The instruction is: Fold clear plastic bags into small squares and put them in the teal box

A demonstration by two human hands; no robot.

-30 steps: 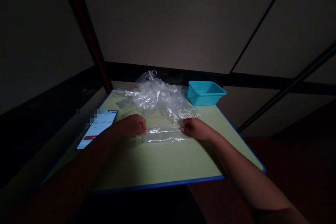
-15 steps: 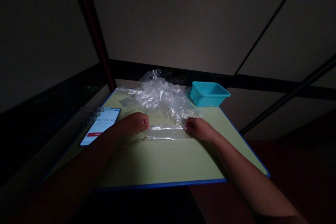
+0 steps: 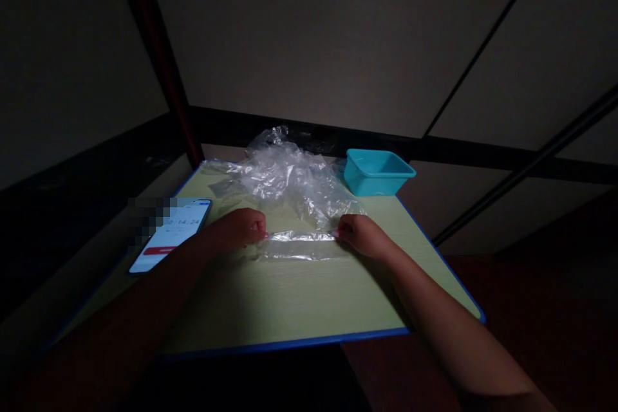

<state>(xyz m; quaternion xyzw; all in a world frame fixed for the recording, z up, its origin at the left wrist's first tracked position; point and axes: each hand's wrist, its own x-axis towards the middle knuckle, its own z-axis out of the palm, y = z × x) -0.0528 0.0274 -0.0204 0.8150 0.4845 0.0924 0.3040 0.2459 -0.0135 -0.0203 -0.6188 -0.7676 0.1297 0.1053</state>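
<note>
A clear plastic bag (image 3: 304,250) lies flat on the table between my hands, its upper edge drawn into a shiny folded strip. My left hand (image 3: 244,228) is closed, pinching the left end of that strip. At the right end, my right hand (image 3: 360,234) pinches the same strip between thumb and fingers. Just beyond sits a crumpled heap of clear plastic bags (image 3: 284,174). Whether the flat bag is joined to the heap I cannot tell.
A turquoise plastic bin (image 3: 379,183) stands at the table's back right. On the left lies a phone (image 3: 168,241) with a lit timer screen, partly behind my left forearm. The pale table (image 3: 290,302) has a blue edge, and dark panels rise behind it.
The whole view has shifted a little, so things sit slightly further left. Both hands keep their pinch on the plastic bag, with hardly any movement over the table.
</note>
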